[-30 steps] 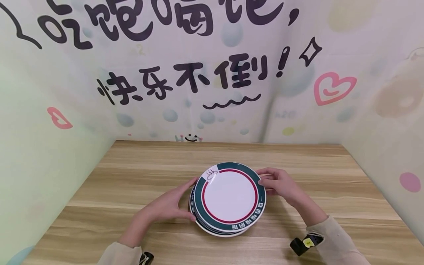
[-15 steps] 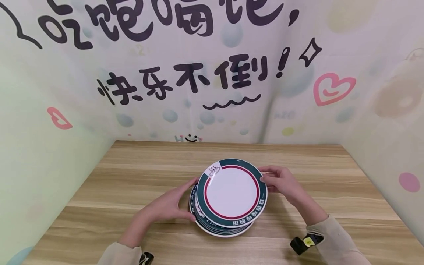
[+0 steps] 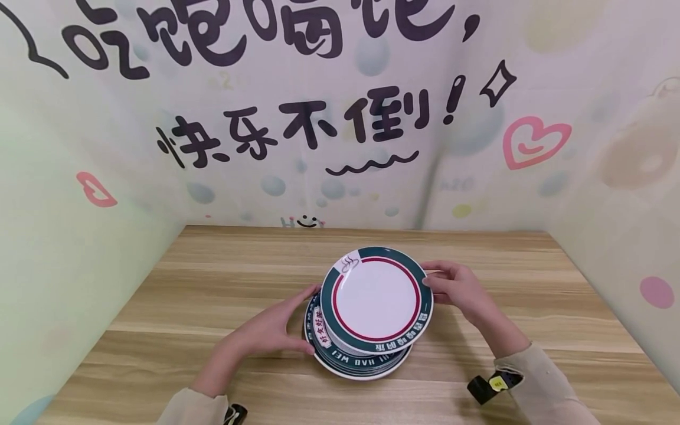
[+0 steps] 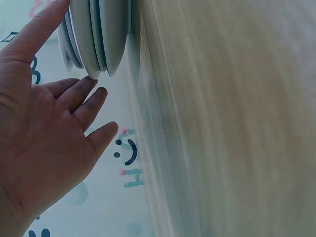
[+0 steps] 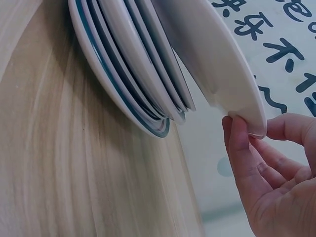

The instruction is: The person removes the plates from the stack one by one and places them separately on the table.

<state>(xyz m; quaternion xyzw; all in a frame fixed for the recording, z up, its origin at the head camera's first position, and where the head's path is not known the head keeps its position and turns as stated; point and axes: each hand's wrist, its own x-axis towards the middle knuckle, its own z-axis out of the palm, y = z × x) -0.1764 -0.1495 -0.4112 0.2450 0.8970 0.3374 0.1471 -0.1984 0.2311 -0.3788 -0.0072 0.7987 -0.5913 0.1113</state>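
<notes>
Thumb and fingers of my right hand (image 3: pixel 459 289) pinch the right edge of the top plate (image 3: pixel 377 301), white with a green band and a red ring. That plate is raised and tilted; the right wrist view shows a gap between its right side and the stack of plates (image 5: pixel 133 64) below. Lettering shows on the green rim of the stack (image 3: pixel 366 361) in the head view. At the stack's left side, my left hand (image 3: pixel 271 324) rests with thumb and fingers spread and fairly straight, touching the edge. Its palm (image 4: pixel 44 128) faces the camera in the left wrist view.
The stack stands on a wood-grain table (image 3: pixel 239 254). A printed white wall (image 3: pixel 297 195) with dark lettering rises behind the table, with more walls at the left and right. A dark strap (image 3: pixel 494 383) is on the right wrist.
The right hand has lifted the top plate and shifted it up and slightly right, baring more of the plate beneath. The left hand has stayed at the stack's side.
</notes>
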